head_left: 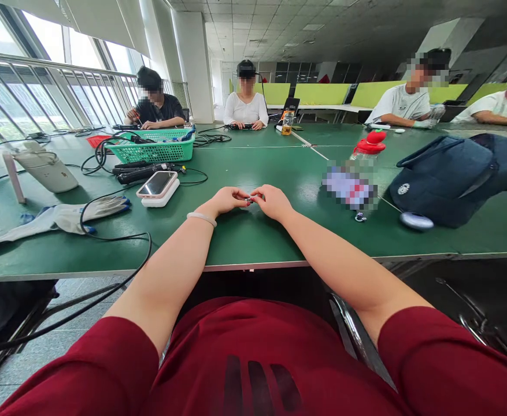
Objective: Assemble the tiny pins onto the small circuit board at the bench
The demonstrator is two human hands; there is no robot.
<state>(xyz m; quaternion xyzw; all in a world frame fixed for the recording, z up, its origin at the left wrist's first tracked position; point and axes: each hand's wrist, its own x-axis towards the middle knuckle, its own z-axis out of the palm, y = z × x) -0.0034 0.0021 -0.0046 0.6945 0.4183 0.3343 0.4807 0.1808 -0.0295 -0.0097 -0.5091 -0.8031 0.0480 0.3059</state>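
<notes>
Both hands meet over the green table (262, 240), fingertip to fingertip. My left hand (227, 200), with a pale band on its wrist, is closed in a pinch. My right hand (273, 201) is also pinched shut, its thumb and forefinger close to the left ones. Between the fingertips shows a tiny dark and reddish thing (248, 200), too small to name. The fingers partly hide it. A phone (159, 184) lying on a white case-like block is the nearest object to the left hand.
To the left lie work gloves (84, 216), a black cable (149, 248) and a green basket (153, 151) of cables and tools. On the right are a red-capped bottle (369, 144), a dark blue bag (452, 179) and a white oval object (416, 221). Several people sit across the table.
</notes>
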